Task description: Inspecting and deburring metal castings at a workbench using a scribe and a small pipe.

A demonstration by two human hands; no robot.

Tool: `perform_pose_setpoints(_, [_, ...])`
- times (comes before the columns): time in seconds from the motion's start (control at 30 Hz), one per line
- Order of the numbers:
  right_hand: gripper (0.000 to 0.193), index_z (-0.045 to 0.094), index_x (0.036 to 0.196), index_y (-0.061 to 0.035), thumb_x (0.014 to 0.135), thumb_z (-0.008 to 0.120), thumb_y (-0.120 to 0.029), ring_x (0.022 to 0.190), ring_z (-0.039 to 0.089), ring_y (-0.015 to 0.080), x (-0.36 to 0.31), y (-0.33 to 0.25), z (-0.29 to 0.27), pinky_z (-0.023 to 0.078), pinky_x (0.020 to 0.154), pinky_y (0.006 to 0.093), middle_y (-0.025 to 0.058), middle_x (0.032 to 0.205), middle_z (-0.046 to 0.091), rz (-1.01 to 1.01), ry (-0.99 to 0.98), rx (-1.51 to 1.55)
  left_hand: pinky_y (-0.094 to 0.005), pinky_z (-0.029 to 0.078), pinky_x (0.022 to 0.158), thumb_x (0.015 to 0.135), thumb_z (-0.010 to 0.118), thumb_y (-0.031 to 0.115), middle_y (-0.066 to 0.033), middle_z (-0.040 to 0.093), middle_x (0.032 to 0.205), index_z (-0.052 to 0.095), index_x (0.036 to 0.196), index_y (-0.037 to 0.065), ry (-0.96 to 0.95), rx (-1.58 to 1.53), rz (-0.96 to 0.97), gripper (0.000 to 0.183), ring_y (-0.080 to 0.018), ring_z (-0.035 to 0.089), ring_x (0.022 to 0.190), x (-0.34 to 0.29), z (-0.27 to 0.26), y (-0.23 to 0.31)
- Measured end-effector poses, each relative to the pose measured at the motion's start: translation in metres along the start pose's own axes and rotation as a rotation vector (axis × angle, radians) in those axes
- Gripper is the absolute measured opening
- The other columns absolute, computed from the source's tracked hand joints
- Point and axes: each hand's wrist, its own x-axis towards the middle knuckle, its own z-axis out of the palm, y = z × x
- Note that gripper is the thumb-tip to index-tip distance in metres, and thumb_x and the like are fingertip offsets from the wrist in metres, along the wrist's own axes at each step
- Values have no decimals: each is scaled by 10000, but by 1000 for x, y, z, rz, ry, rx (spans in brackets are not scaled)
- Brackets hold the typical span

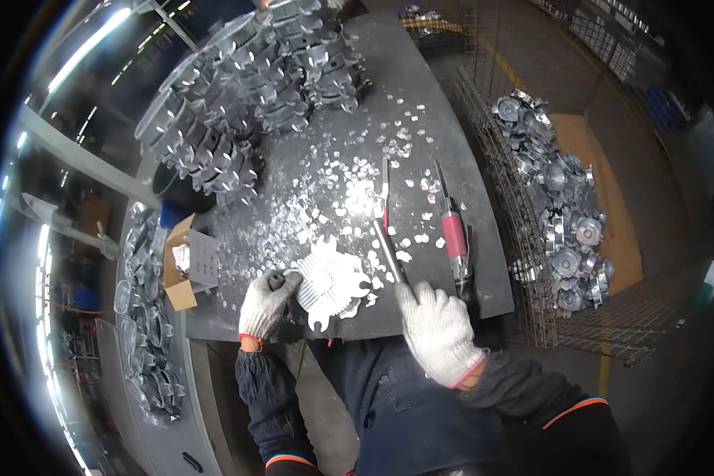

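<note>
Metal casting [329, 279], pale and notched around its rim, sits flat beside the near edge of the desk [492, 287], roughly midway along it. My gloved left hand [268, 303] is closed on its left rim, thumb touching it; a small dark round end shows at those fingers, and I cannot tell what it belongs to. My gloved right hand [439, 329] grips a dark rod [389, 251], forefinger along it, its tip pointing toward the far edge, just right of the casting. Near that tip lies a thin flat tool [385, 181] with a red part, and nearer the right edge a red-handled tool [454, 233]. Metal flakes [359, 197] litter the middle. Stacked castings [325, 73] crowd the far left corner; an open box [204, 259] stands by the left edge. Beyond the right edge, a wire basket [604, 329] holds more castings.
</note>
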Motion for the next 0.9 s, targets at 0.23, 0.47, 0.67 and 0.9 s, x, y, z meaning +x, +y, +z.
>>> perform_pose_setpoints(0.23, [393,684,1242,-38,874,719,-172,764,602,228,-2,5,18,498,622,387,78,982,596,-2,144,78,-249,417,567,1014,785,187,42,638,787,734,989,46,98,-297,245,152,-46,535,648,13,-16,20])
perform_pose_setpoints(0.47, [381,680,1236,-33,878,728,-155,743,596,221,1,4,8,496,608,383,77,972,586,-8,158,101,-382,569,692,993,765,235,-134,701,968,736,1068,124,725,732,851,137,-273,714,750,89,-31,117])
perform_pose_setpoints(0.67, [377,676,1240,-24,888,724,-149,746,597,222,-6,2,8,499,609,378,80,969,579,-58,166,118,-496,597,759,1018,656,315,-159,751,1089,748,1139,146,481,774,706,228,-387,765,894,149,-2,59])
perform_pose_setpoints(0.9, [431,669,1275,-5,891,740,-185,779,613,227,-5,8,7,515,630,385,95,1002,593,32,138,147,-478,599,851,926,771,182,-170,758,1100,749,1195,141,299,549,734,274,-405,748,981,80,47,41])
